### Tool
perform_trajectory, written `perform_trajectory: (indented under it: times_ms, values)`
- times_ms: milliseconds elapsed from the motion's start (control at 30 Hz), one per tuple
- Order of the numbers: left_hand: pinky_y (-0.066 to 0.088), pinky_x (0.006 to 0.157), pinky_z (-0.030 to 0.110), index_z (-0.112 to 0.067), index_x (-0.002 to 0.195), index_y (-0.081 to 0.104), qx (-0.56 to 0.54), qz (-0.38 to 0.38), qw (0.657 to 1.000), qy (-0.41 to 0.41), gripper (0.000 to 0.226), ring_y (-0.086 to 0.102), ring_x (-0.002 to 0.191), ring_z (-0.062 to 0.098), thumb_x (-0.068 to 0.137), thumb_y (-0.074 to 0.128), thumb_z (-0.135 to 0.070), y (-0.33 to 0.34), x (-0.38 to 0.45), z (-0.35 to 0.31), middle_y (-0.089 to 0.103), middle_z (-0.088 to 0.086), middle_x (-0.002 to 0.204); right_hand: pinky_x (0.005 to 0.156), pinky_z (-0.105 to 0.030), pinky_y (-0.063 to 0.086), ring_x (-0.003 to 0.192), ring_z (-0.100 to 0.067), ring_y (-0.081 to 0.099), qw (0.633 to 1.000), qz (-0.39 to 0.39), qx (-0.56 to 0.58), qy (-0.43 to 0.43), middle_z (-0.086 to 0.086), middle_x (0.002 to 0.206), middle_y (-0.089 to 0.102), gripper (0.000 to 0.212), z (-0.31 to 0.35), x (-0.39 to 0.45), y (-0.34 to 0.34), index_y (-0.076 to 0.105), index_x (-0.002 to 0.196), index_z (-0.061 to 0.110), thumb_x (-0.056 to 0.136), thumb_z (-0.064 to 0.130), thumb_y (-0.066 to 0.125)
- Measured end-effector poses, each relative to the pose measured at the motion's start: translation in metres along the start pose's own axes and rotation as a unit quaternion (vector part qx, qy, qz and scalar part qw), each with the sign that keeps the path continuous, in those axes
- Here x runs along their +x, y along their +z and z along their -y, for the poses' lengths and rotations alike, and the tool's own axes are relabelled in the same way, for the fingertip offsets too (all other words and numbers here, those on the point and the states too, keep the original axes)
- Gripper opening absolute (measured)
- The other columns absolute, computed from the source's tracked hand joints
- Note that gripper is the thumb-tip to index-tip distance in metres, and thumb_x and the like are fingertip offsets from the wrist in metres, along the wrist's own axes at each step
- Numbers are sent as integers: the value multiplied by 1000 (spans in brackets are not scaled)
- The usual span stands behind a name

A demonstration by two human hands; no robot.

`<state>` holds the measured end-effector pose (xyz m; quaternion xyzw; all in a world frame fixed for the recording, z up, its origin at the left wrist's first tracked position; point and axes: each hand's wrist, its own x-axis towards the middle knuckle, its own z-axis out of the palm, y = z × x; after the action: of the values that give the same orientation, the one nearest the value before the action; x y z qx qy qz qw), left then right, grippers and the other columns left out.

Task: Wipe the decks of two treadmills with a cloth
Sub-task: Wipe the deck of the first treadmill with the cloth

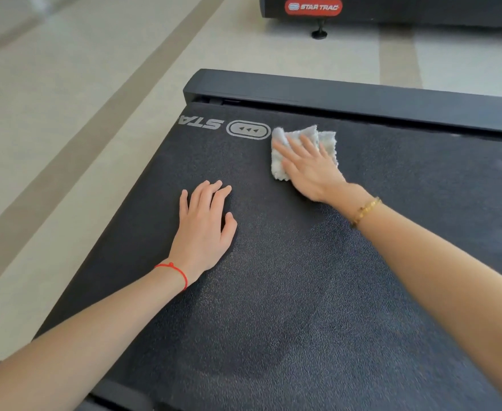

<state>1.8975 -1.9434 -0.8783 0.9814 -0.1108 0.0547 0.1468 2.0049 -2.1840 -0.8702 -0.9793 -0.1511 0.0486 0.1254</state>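
A person leans over the dark, textured deck [288,277] of a treadmill, both bare forearms reaching forward across it. The right hand [309,167] lies flat with its fingers spread, pressing a pale, fluffy cloth [323,137] against the deck near the far edge, just right of the oval arrow logo [248,130] printed on the belt; the hand is open on top of the cloth, not closed around it, and the crumpled cloth shows beyond and to either side of the fingers. The hand looks slightly blurred. A gold bracelet [365,210] sits on the right wrist. The left hand [205,226] rests palm down on bare deck, open and holding nothing, its fingers close together and pointing toward the far edge, nearer the deck's left edge and nearer the person than the cloth. A thin red string [174,271] circles the left wrist. Left of the logo, part of some upside-down white lettering runs toward the deck's far left corner. A black end rail [347,97] borders the deck's far edge. Pale flooring with darker stripes [74,120] lies to the left and beyond. At the top of the view stands the base of a second treadmill [421,10], bearing a red Star Trac badge [313,6] and resting on a small black foot [319,32].
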Motion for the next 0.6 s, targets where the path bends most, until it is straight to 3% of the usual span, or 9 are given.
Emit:
perform_trajectory:
  times_ms: [100, 167, 233, 333, 400, 533, 600]
  values:
    - [13, 122, 55, -12, 146, 41, 0, 1, 1000, 1, 49, 24, 147, 23, 99, 41, -25, 0, -1, -1, 37, 6, 152, 123, -46, -4, 152, -24, -4, 994, 14, -5, -111, 6, 165, 6, 51, 18, -59, 11, 7, 157, 35, 106, 40, 11]
    - [13, 121, 55, -12, 146, 41, 2, -1, 1000, 3, 49, 24, 147, 23, 99, 41, -25, -1, -2, -1, 36, 6, 152, 122, -43, -3, 152, -24, -1, 991, 19, -21, -134, 7, 165, 9, 52, 11, -82, 9, 7, 157, 35, 106, 41, 12]
    - [14, 121, 56, -12, 146, 41, 2, -3, 1000, 6, 48, 25, 147, 24, 100, 41, -25, -1, -2, 0, 36, 7, 152, 121, -45, 3, 151, -29, 4, 995, -9, -39, -89, 2, 164, 12, 52, -8, -83, 2, 9, 158, 29, 107, 36, 19]
    - [14, 121, 57, -12, 145, 42, -2, -5, 1000, 6, 48, 26, 146, 24, 100, 41, -25, -1, -2, 0, 37, 7, 151, 122, -45, -1, 152, -27, -1, 997, -17, -13, 70, 2, 166, 7, 52, -16, -74, -4, 8, 157, 32, 107, 34, 21]
    - [14, 121, 57, -12, 145, 42, -3, -6, 1000, 5, 47, 26, 146, 24, 100, 41, -25, -2, -3, 0, 37, 7, 151, 122, -47, -2, 152, -28, -3, 996, -14, -9, 84, 2, 166, 6, 52, 5, -83, 1, 7, 157, 33, 107, 35, 19]
    - [14, 120, 56, -11, 144, 43, 2, -13, 1000, 8, 47, 27, 145, 24, 99, 44, -24, -3, -4, -2, 38, 8, 151, 120, -50, 9, 150, -35, 5, 994, -10, -86, -61, -1, 162, 14, 56, 73, -151, 24, 0, 158, 25, 104, 35, 9]
    - [14, 119, 56, -10, 144, 44, 3, -16, 1000, 8, 47, 27, 145, 25, 98, 44, -23, -2, -4, -2, 38, 8, 150, 120, -50, 3, 151, -34, 0, 988, 17, -83, -131, 0, 165, 10, 56, 106, -194, 37, 1, 158, 26, 104, 36, 12]
